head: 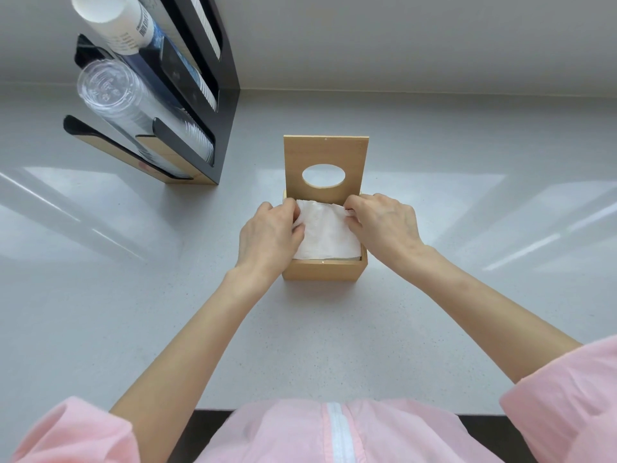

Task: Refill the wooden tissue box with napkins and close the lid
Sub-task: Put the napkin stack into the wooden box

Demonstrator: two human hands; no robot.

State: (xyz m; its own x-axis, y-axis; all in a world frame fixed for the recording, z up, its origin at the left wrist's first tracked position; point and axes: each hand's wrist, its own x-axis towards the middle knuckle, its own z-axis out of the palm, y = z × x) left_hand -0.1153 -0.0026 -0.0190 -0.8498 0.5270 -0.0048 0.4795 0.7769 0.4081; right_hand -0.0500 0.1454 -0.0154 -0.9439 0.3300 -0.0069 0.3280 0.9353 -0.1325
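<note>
Pale grey stone-look counter [100,295], glossy with window glare, running wide below a plain wall. At far left, a black cup dispenser rack [200,95], tilted back, stocked with a sleeve of clear plastic cups [133,108] and a stack of white paper cups [110,25], mouths toward the camera for easy pulling. Along the near edge, pink sleeves [561,402] pushed up past the elbows, forearms bare and reaching forward, apparently to keep fabric out of the work. At centre, the wooden tissue box [322,272], near wall facing the camera, standing square on the counter. Hinged lid [325,152] raised upright at the far side, oval dispensing hole showing, well clear of the opening so both hands can work inside. Filling the opening nearly to the rim, a stack of white napkins [329,235], top sheet slightly rumpled. Left hand [267,238] on the left side of the stack, fingers pinching the far left corner of the top sheet. Right hand [384,225] mirrored on the right, fingertips nipping the far right corner, likely lifting it to feed through the hole. Lid not yet closed.
</note>
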